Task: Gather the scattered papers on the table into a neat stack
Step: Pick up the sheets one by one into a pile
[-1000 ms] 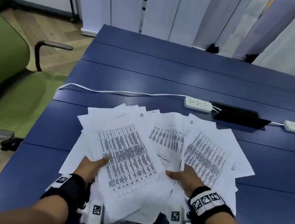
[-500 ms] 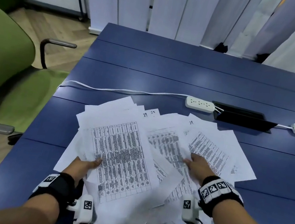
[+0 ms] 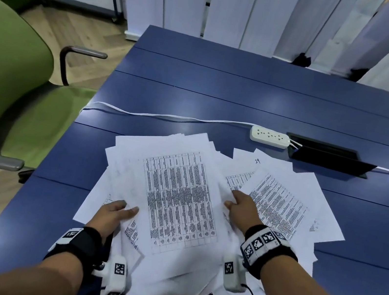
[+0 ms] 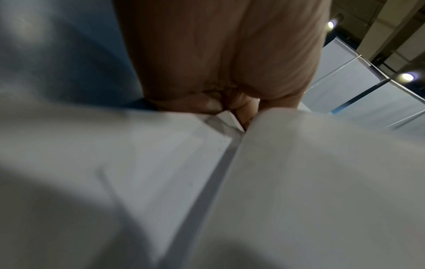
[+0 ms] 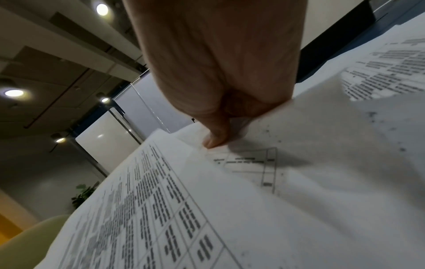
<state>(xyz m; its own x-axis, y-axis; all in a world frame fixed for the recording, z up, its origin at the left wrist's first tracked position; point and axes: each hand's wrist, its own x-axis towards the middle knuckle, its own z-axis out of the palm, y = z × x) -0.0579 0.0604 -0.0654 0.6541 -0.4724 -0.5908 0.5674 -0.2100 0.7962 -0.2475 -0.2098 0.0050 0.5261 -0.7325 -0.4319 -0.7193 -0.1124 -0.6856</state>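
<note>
The table [image 3: 247, 99] is the largest thing in view: a dark blue top of long flat planks with thin seams running across it, smooth and slightly glossy. On its near half lie the papers [image 3: 279, 202], thin white sheets printed with dense black tables, fanned out and overlapping at many angles, so that corners stick out on every side. A few carry small handwritten numbers. One sheet [image 3: 179, 201] lies on top at the middle, its table in full view, and covers parts of the sheets beneath.

A green chair [image 3: 6, 80] with curved grey armrests stands just beside the table's left edge, on a wood-patterned floor. Pale vertical blinds [image 3: 237, 7] hang behind the far edge. Beyond the papers a white power strip [image 3: 269, 137] lies next to a black cable hatch [image 3: 328, 155], with its thin white cord [image 3: 167, 116] trailing left.

The left hand [image 3: 113, 213] grips the papers at the pile's left side, thumb on top and fingers hidden beneath. The right hand [image 3: 242, 207] lies on the papers just right of the top sheet; its fingers curl under and its thumb [image 5: 216, 140] presses a sheet's edge.
</note>
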